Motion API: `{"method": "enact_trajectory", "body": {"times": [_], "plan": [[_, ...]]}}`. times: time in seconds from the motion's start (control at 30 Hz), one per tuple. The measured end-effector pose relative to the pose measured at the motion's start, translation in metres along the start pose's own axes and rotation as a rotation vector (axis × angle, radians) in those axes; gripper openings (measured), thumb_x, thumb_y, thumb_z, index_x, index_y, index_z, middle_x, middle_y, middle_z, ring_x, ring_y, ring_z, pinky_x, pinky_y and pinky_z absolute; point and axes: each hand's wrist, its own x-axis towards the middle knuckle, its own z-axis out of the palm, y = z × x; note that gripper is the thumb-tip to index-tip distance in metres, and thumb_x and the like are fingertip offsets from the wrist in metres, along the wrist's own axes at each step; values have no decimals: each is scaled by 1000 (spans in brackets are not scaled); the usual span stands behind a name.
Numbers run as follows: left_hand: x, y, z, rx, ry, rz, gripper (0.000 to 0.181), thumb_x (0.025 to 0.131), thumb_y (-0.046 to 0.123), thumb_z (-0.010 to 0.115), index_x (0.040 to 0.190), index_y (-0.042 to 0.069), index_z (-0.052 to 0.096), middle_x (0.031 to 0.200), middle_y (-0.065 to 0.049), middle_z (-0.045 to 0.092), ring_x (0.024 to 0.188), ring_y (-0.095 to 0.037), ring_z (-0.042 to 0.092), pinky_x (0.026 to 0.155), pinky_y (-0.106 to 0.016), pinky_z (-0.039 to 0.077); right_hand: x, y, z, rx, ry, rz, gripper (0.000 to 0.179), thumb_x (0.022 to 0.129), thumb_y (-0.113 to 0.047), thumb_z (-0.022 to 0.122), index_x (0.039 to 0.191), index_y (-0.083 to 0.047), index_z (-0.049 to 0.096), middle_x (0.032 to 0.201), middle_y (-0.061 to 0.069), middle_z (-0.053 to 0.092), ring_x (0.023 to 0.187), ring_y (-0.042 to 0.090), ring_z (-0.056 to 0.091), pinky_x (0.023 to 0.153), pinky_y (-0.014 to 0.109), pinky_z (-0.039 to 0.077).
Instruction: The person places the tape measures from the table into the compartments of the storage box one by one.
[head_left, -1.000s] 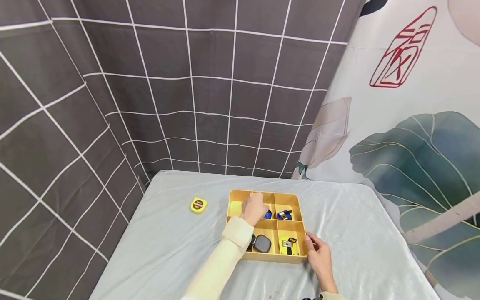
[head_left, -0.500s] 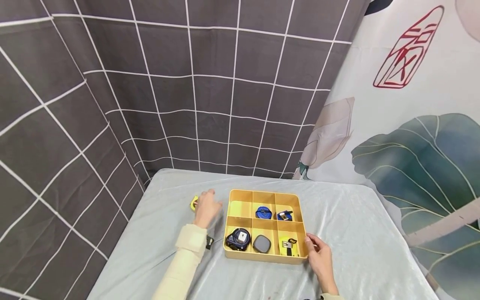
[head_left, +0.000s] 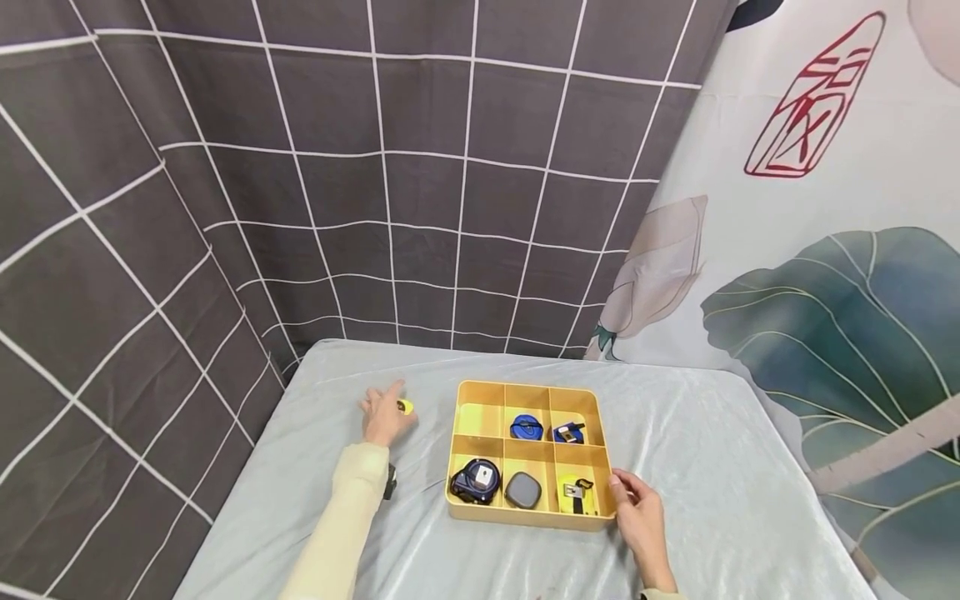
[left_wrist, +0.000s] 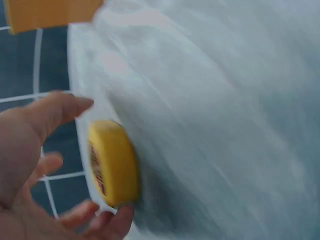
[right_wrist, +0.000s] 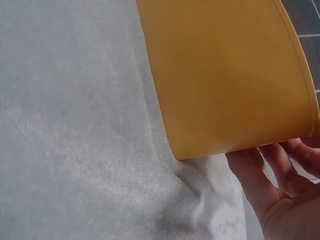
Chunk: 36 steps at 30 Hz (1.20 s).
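Note:
Spread around a yellow tape measure [head_left: 406, 407] on the cloth is my left hand [head_left: 384, 417]. In the left wrist view the tape measure [left_wrist: 115, 162] lies between thumb and fingers, the thumb side apart from it and fingertips close to its lower end; whether they touch is unclear. My right hand [head_left: 641, 521] rests its fingertips against the outer right side of a yellow divided box [head_left: 525, 517], near its front corner. Inside sit a dark blue tape measure [head_left: 477, 481], a grey rounded-square case [head_left: 523, 490], a yellow tape measure [head_left: 577, 495] and two blue tape measures [head_left: 527, 427] [head_left: 570, 432].
A pale, shiny cloth [head_left: 300, 500] covers the table. Behind it hangs a dark curtain [head_left: 420, 192] with a white grid. To the right is a white hanging [head_left: 810, 275] with leaf and flower prints.
My left hand has left the box's back middle compartment, where a blue tape measure now shows fully, and moved left to the yellow tape measure. My right hand stays at the box.

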Motion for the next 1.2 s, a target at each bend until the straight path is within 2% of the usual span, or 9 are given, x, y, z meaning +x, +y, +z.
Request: {"method": "enact_trajectory", "body": {"times": [0.1, 0.17, 0.4, 0.63, 0.9, 1.07, 1.2], "plan": [[0, -2, 1, 81, -80, 34, 65, 74, 23, 72, 132, 9, 47, 118, -30, 37, 100, -42, 36, 79, -48, 39, 0, 0, -1, 0, 3, 6, 27, 92, -13, 53, 110, 4, 62, 103, 21, 64, 76, 15, 58, 62, 19, 44], [0, -2, 2, 118, -101, 49, 59, 77, 25, 71, 129, 7, 50, 116, -29, 39, 99, -41, 36, 79, -48, 39, 0, -1, -1, 0, 5, 8, 27, 91, -13, 53, 109, 5, 62, 101, 21, 64, 75, 13, 57, 61, 19, 44], [1, -1, 7, 114, -44, 75, 39, 77, 17, 70, 113, 4, 60, 105, -26, 44, 95, -41, 40, 74, -46, 41, 1, 2, 0, 13, 14, -9, 25, 91, -13, 54, 107, 5, 63, 97, 19, 65, 72, 8, 55, 61, 18, 44], [0, 7, 6, 105, -19, 81, 40, 75, 12, 70, 112, 3, 60, 104, -26, 46, 94, -41, 42, 71, -45, 43, 0, 4, 0, 13, 12, -7, 25, 91, -12, 54, 107, 5, 63, 97, 20, 65, 73, 8, 55, 62, 18, 44], [-3, 34, -9, 10, 37, 177, 57, 70, 12, 72, 122, 1, 54, 111, -23, 50, 98, -37, 42, 80, -45, 39, 0, 1, 0, 23, 12, 2, 25, 91, -12, 54, 107, 5, 63, 98, 20, 64, 72, 8, 55, 61, 18, 43], [-11, 60, -19, -69, 63, 254, 56, 68, 12, 73, 120, 0, 56, 113, -21, 54, 100, -36, 44, 83, -44, 39, -1, 2, 0, 23, 27, -22, 24, 91, -12, 54, 105, 5, 64, 96, 20, 64, 71, 7, 54, 60, 18, 43], [-19, 82, -22, -76, 52, 324, 55, 68, 14, 75, 119, 2, 58, 116, -19, 55, 104, -36, 45, 85, -43, 40, -2, 5, 1, 21, 57, -56, 27, 90, -17, 55, 102, 5, 64, 90, 14, 65, 69, 5, 53, 54, 22, 43]]}}
